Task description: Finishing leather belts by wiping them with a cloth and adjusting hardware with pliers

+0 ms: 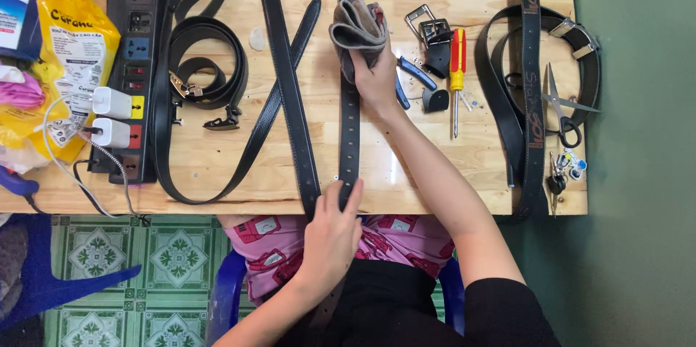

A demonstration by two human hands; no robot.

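A black leather belt (349, 137) lies straight across the wooden table (406, 166) from far edge to near edge. My right hand (375, 75) presses a folded grey-brown cloth (357, 28) onto the belt near the table's middle. My left hand (330, 234) pinches the same belt at the near table edge, fingers over its tip. A second black belt (286, 86) runs alongside to the left, crossed by a third one (279, 93).
Blue-handled pliers (409, 75), a red and yellow screwdriver (457, 64), metal buckles (428, 28) and scissors (558, 104) lie right of my hand. More belts (525, 86) coil at right and left (206, 64). A black power strip (138, 64) with chargers and a yellow bag (69, 50) sit far left.
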